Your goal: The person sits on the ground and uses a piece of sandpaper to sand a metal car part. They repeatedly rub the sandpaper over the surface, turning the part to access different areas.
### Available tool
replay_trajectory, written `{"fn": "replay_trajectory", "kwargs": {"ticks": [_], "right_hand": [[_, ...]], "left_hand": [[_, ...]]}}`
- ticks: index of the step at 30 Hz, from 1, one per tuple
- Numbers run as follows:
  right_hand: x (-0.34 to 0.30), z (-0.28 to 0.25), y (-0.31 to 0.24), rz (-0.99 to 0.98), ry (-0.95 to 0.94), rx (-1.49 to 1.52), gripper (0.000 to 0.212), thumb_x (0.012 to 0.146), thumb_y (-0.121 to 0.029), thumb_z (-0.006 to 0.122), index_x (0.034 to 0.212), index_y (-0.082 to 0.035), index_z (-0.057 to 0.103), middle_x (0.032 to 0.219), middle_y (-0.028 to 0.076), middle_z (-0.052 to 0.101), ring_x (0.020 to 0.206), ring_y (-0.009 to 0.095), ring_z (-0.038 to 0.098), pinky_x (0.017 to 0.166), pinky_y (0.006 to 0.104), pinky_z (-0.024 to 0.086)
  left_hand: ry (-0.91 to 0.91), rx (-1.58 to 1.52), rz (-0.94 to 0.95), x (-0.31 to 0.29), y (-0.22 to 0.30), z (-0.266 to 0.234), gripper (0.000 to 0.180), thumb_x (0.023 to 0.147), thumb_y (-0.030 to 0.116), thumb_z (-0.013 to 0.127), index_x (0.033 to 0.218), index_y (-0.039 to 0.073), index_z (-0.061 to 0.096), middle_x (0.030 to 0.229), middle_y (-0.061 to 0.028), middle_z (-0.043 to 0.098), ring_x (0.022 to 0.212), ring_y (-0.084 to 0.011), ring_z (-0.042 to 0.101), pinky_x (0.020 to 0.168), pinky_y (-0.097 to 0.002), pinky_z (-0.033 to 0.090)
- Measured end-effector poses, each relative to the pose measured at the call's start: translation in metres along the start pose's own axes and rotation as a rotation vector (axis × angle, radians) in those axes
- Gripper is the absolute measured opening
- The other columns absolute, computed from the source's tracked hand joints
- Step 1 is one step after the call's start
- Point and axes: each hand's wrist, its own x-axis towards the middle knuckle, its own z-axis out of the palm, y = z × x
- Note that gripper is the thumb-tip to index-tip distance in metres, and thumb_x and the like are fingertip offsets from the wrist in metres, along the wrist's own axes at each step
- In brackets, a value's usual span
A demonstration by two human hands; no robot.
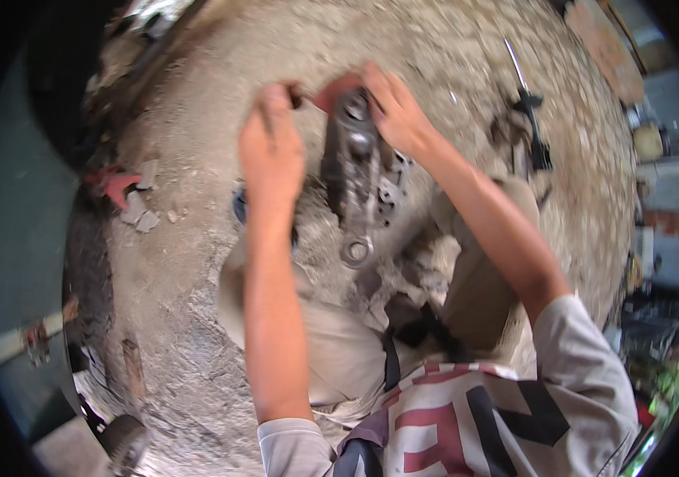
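A greasy, long metal machine part (358, 171) with a round eye at its near end stands between my legs. At its far end, my right hand (395, 111) has its fingers bent round a small dull-red sheet (335, 92), beside the metal. My left hand (273, 139) is closed to the left of the part, fingers curled. A small dark shape shows at its fingertips, too blurred to name. Against the right side of the part lies a grey metal piece with holes (391, 191).
A shock absorber with a bright rod (529, 103) lies on the dirt ground at the right. Red and grey scraps (121, 189) lie at the left, near a dark tyre-like edge (85, 254). A blue round thing (240, 205) is partly behind my left forearm.
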Motion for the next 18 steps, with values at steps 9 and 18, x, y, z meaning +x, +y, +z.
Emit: {"fn": "replay_trajectory", "kwargs": {"ticks": [9, 18], "right_hand": [[0.012, -0.017, 0.006, -0.033, -0.033, 0.059, 0.088, 0.101, -0.073, 0.029, 0.083, 0.006, 0.065, 0.071, 0.011, 0.058, 0.073, 0.022, 0.052, 0.075, 0.0393, 0.045], [0.018, -0.005, 0.014, -0.011, -0.033, 0.056, 0.082, 0.104, -0.067, 0.03, 0.075, 0.002, 0.064, 0.067, 0.014, 0.059, 0.07, 0.026, 0.058, 0.076, 0.0402, 0.047]], "left_hand": [[-0.052, -0.001, 0.066, -0.001, -0.009, 0.005, 0.047, 0.11, 0.031, 0.039, 0.114, -0.006, 0.068, 0.103, -0.0153, 0.074, 0.096, -0.0212, 0.07, 0.093, -0.0328, 0.051], [-0.839, 0.633, -0.434, -0.088, -0.138, -0.059, 0.029, 0.103, 0.022, 0.051, 0.116, 0.003, 0.069, 0.11, -0.0126, 0.071, 0.103, -0.0224, 0.065, 0.091, -0.0343, 0.049]]}}
